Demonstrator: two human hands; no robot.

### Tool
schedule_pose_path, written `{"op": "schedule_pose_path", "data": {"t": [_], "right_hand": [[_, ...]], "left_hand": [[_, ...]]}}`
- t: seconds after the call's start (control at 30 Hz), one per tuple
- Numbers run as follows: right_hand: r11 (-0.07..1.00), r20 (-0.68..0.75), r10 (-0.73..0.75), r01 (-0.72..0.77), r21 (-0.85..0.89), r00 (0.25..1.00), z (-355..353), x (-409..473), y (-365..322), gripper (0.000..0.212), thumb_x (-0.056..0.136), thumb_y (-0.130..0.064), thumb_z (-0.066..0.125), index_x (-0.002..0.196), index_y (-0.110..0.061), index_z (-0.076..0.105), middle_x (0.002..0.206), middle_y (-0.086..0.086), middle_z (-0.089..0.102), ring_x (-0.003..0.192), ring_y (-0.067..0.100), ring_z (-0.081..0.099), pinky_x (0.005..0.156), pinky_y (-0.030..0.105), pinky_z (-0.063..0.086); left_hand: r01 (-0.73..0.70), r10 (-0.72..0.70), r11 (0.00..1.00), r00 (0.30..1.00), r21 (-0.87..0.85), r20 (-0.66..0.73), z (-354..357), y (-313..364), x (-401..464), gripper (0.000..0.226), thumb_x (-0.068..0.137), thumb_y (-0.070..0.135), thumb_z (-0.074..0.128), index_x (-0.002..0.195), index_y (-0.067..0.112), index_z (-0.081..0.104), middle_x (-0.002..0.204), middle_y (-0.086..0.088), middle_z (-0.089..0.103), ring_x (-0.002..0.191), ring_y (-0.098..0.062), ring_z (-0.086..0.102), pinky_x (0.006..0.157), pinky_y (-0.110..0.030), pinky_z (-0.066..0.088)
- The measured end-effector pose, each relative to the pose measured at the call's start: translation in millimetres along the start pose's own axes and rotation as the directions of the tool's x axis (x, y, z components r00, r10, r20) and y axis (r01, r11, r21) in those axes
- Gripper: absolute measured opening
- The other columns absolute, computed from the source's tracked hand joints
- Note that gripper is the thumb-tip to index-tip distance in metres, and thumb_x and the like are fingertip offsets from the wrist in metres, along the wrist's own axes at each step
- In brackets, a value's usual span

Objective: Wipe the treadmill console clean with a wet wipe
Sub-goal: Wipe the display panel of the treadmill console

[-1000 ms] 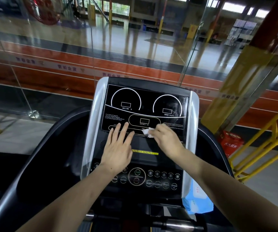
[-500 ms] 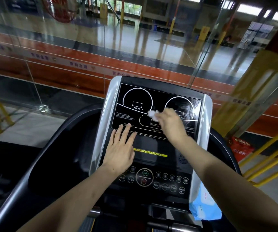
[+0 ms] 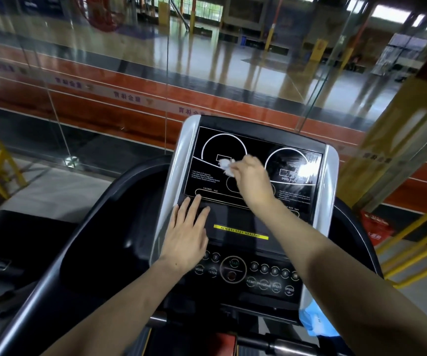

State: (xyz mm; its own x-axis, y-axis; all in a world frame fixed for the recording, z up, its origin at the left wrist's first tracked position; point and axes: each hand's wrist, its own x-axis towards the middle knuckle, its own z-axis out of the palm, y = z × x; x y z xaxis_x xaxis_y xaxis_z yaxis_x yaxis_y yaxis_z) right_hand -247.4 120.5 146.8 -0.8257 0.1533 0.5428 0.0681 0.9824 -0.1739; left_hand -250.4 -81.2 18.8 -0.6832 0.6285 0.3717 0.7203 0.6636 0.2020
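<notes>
Your left hand [image 3: 185,240] has stayed flat, fingers spread, holding nothing, on the matte console [image 3: 256,201]. Your right hand [image 3: 252,179] has carried the pinched, crumpled white wipe [image 3: 226,167] up-left from the centre onto the left dial; streaks gleam on the glossy panel to its right.

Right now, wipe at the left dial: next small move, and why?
Probably sweep the wet wipe up and left across the left dial. The right hand pinches it at that dial's lower edge, and the left hand lies flat lower on the console.
</notes>
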Motion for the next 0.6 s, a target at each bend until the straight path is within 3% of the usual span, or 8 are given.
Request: {"op": "schedule_pose_path", "data": {"t": [0.07, 0.13, 0.27, 0.33, 0.43, 0.57, 0.6], "right_hand": [[0.992, -0.060, 0.126, -0.125, 0.026, 0.990, 0.4, 7.0, -4.3, 0.017, 0.095, -0.005, 0.063, 0.104, -0.002, 0.077, 0.090, 0.015, 0.063, 0.089, 0.032, 0.062, 0.081, 0.038, 0.055], [0.990, -0.075, 0.131, -0.127, 0.057, 0.988, 9.1, -1.4, -18.0, 0.014, 0.092, 0.001, 0.065, 0.098, 0.002, 0.077, 0.085, 0.018, 0.062, 0.083, 0.035, 0.062, 0.076, 0.037, 0.055], [0.988, 0.091, -0.155, 0.154, 0.023, 0.984, 31.1, -36.0, -51.6, 0.012, 0.093, -0.005, 0.068, 0.100, -0.001, 0.076, 0.081, 0.014, 0.058, 0.080, 0.032, 0.057, 0.070, 0.041, 0.054], [0.979, 0.119, -0.205, 0.205, 0.013, 0.972, 32.5, -34.2, -58.4, 0.016, 0.095, -0.011, 0.066, 0.106, -0.004, 0.076, 0.085, 0.011, 0.058, 0.086, 0.030, 0.057, 0.073, 0.039, 0.054], [0.995, 0.142, -0.096, 0.093, 0.030, 0.985, 30.6, -0.2, -70.2, 0.017, 0.098, -0.006, 0.059, 0.099, 0.003, 0.074, 0.085, 0.011, 0.052, 0.087, 0.029, 0.055, 0.077, 0.042, 0.050], [0.985, 0.096, 0.086, -0.099, 0.144, 0.992, 34.5, 28.4, -86.1, 0.013, 0.094, 0.009, 0.059, 0.094, 0.014, 0.071, 0.087, 0.027, 0.059, 0.087, 0.036, 0.057, 0.082, 0.015, 0.042], [0.984, 0.107, 0.072, -0.088, 0.156, 0.992, 37.3, 24.4, -89.3, 0.012, 0.093, 0.011, 0.059, 0.092, 0.014, 0.071, 0.088, 0.029, 0.061, 0.087, 0.039, 0.057, 0.083, 0.018, 0.045]], "left_hand": [[0.001, -0.001, 1.000, 1.000, -0.004, -0.001, -4.4, -5.1, -3.0, 0.062, 0.099, 0.029, 0.048, 0.159, 0.018, 0.034, 0.173, -0.010, 0.015, 0.159, -0.032, 0.014, 0.129, -0.053, 0.016], [0.011, -0.011, 1.000, 1.000, -0.007, -0.003, -10.5, -11.8, -5.1, 0.061, 0.100, 0.027, 0.049, 0.158, 0.016, 0.037, 0.172, -0.011, 0.019, 0.159, -0.032, 0.015, 0.129, -0.052, 0.016], [0.025, -0.025, 1.000, 1.000, 0.002, -0.010, -19.4, -29.0, -13.6, 0.059, 0.098, 0.024, 0.051, 0.155, 0.013, 0.042, 0.170, -0.013, 0.026, 0.158, -0.032, 0.018, 0.129, -0.052, 0.015], [0.021, -0.021, 1.000, 1.000, 0.008, -0.010, -23.1, -36.9, -16.7, 0.059, 0.098, 0.024, 0.052, 0.155, 0.012, 0.042, 0.170, -0.012, 0.025, 0.159, -0.030, 0.017, 0.129, -0.052, 0.014], [0.015, -0.015, 1.000, 1.000, 0.009, -0.014, -29.6, -47.9, -18.3, 0.058, 0.098, 0.023, 0.053, 0.154, 0.011, 0.042, 0.170, -0.011, 0.027, 0.159, -0.030, 0.015, 0.130, -0.052, 0.014], [0.006, -0.006, 1.000, 1.000, 0.020, 0.001, -36.0, -66.8, -23.7, 0.058, 0.099, 0.022, 0.048, 0.156, 0.009, 0.042, 0.170, -0.006, 0.028, 0.160, -0.029, 0.016, 0.130, -0.052, 0.013], [-0.007, 0.007, 1.000, 1.000, 0.026, 0.008, -36.2, -71.9, -26.2, 0.059, 0.099, 0.022, 0.047, 0.156, 0.009, 0.042, 0.172, -0.004, 0.025, 0.160, -0.028, 0.016, 0.130, -0.052, 0.012]]}}
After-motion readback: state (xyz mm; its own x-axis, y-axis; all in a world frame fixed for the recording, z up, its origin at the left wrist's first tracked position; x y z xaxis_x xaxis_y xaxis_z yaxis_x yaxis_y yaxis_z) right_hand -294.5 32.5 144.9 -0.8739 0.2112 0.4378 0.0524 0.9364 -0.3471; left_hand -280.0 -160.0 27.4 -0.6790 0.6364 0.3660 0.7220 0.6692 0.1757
